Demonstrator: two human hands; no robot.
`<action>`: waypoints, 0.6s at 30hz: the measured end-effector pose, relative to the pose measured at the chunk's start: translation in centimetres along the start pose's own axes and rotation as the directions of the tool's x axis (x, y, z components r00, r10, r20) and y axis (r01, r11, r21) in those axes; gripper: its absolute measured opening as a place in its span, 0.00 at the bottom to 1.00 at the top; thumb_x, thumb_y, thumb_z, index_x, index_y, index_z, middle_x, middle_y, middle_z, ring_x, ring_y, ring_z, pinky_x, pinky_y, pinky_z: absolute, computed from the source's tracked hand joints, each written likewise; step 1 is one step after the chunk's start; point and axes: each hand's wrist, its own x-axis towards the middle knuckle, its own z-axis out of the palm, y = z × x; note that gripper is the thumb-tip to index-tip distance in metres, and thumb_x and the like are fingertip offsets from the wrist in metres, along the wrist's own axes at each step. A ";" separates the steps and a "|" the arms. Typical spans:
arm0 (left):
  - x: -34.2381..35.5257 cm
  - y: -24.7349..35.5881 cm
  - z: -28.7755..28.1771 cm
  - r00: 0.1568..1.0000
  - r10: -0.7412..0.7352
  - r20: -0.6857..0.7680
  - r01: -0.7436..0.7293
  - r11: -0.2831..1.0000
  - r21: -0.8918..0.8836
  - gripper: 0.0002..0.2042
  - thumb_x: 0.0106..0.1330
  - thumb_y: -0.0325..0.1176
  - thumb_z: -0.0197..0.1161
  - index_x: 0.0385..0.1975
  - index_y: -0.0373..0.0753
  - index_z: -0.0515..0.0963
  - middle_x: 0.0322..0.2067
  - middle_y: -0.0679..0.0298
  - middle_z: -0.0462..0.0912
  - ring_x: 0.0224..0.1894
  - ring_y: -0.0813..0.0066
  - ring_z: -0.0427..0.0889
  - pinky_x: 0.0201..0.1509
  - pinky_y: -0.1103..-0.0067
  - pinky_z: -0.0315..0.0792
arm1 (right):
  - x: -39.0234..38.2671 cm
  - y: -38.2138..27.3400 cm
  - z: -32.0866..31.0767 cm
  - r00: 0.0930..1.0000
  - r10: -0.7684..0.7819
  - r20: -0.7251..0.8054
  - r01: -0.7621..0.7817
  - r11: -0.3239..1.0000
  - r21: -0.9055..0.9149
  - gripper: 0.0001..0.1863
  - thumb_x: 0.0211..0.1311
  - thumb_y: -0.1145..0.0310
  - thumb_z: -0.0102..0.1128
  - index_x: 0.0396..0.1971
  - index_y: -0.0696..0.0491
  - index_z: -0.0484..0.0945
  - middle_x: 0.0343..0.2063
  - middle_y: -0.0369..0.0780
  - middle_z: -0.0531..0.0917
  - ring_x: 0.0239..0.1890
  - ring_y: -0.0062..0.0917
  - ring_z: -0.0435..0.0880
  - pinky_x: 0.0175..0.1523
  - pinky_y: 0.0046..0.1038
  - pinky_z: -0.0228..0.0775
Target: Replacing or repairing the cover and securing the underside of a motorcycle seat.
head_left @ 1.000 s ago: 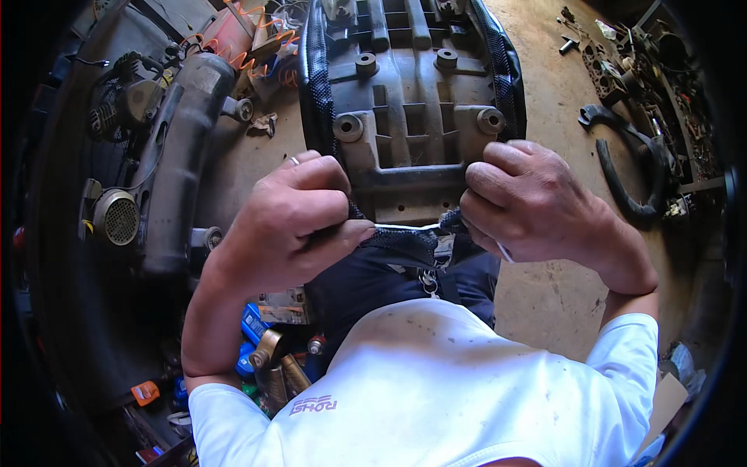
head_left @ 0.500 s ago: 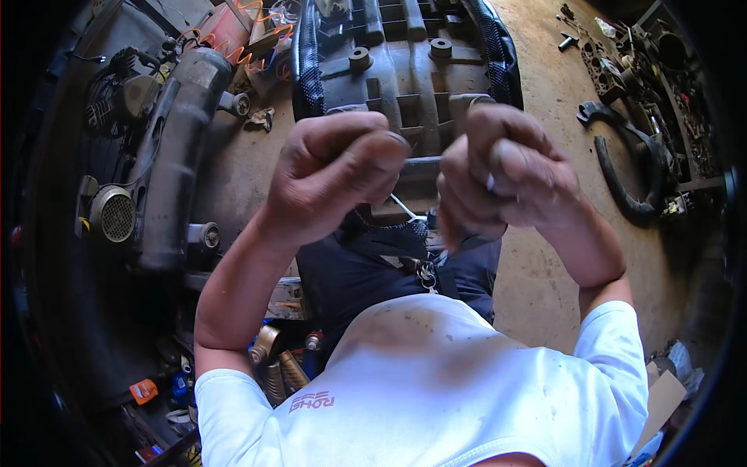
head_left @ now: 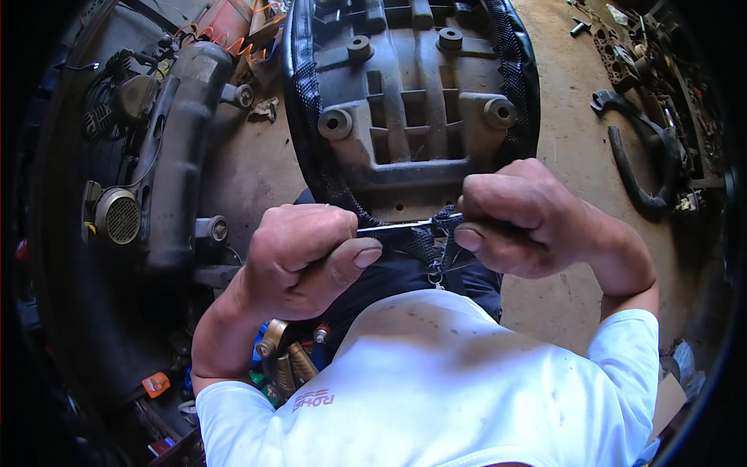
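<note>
An upturned motorcycle seat [head_left: 415, 173], its ribbed dark plastic base facing up, lies in front of my body. Black textured cover material [head_left: 310, 128] wraps over its sides. At the near end, a thin white cord [head_left: 405, 226] runs taut along the loose cover edge between my hands. My left hand [head_left: 305, 253] is closed with its thumb pressed to the forefinger, at the cord's left end. My right hand [head_left: 525, 222] is closed at the other end, close beside a bunched bit of black cover [head_left: 445, 221]. The fingertips' exact grip is partly hidden.
A dark cylindrical air tank [head_left: 183, 159] with wheels stands at left. Gold-coloured bottles [head_left: 289, 366] sit by my left elbow. On the floor at right lie a curved black hose [head_left: 634, 183] and several metal parts [head_left: 615, 66].
Both hands have come down toward me. The white cord, slack before, now stretches straight between them. More of the seat base shows.
</note>
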 end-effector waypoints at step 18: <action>9.0 8.7 3.9 0.988 -0.139 0.071 0.156 0.891 -0.427 0.28 0.80 0.57 0.56 0.39 0.31 0.80 0.32 0.55 0.80 0.31 0.75 0.73 0.35 0.78 0.66 | -0.4 -2.0 3.4 0.904 0.080 -0.420 -0.099 0.995 -0.024 0.15 0.71 0.69 0.65 0.23 0.56 0.77 0.16 0.41 0.77 0.15 0.30 0.76 0.23 0.35 0.67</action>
